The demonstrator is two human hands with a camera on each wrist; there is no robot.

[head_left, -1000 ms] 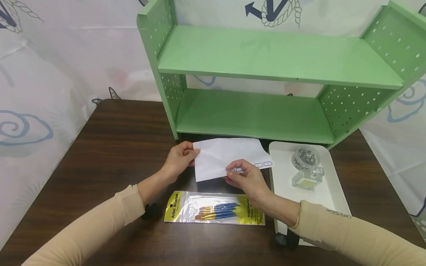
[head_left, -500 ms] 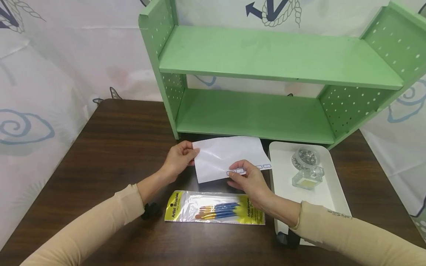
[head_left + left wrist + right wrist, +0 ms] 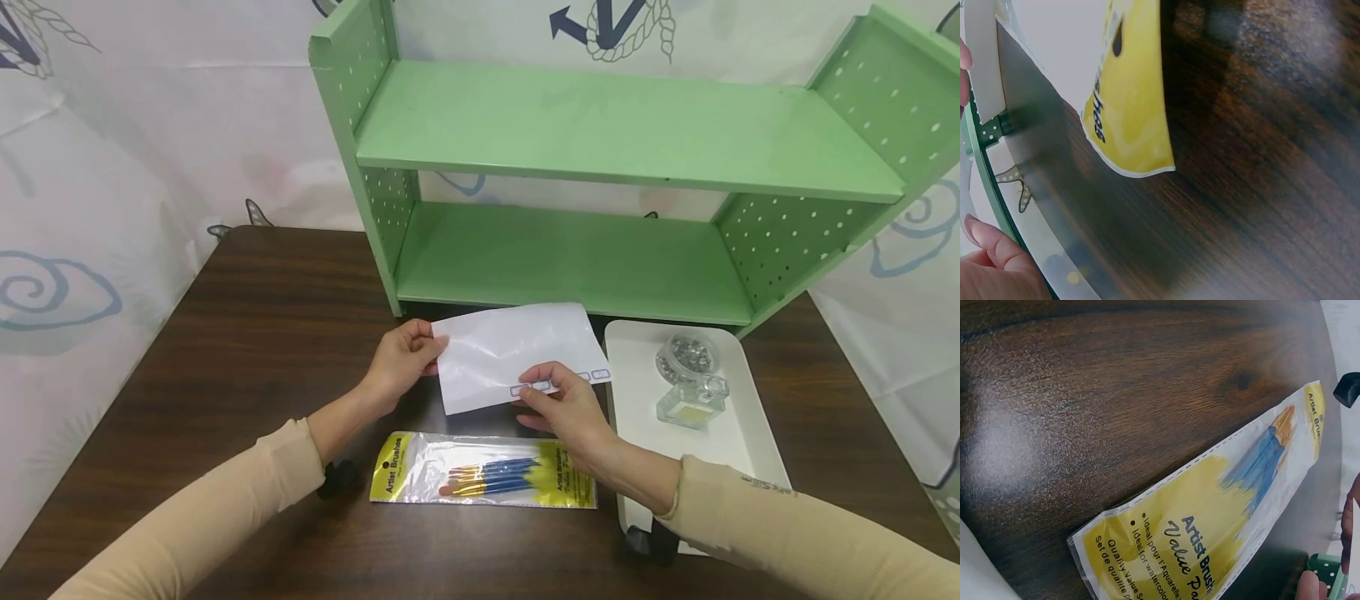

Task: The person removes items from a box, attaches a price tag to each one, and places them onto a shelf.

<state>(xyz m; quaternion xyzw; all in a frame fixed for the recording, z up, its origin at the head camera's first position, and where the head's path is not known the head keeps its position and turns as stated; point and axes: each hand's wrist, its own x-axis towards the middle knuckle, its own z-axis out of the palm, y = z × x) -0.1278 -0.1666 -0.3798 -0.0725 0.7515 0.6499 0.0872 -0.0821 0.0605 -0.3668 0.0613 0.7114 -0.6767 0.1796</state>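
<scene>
A white sheet of paper, with a row of small blue-outlined boxes along its lower edge, is held up over the table. My left hand pinches its left edge between thumb and fingers. At the lower edge, my right hand pinches the paper beside the printed boxes, hiding part of the row. Nearer to me lies a clear and yellow pack of artist brushes with blue handles, its printed end large in the right wrist view. Only fingertips of the right hand show there.
A green two-tier shelf with perforated sides stands behind the paper. Right of my right hand, a white tray bears a round clear tub of small silvery pieces and a glass bottle. The dark wooden table extends leftward.
My right hand has slid slightly right along the paper's lower edge, baring more of the first boxes. The sheet's upper edge has risen a little and lies flatter. My left hand keeps its place.
</scene>
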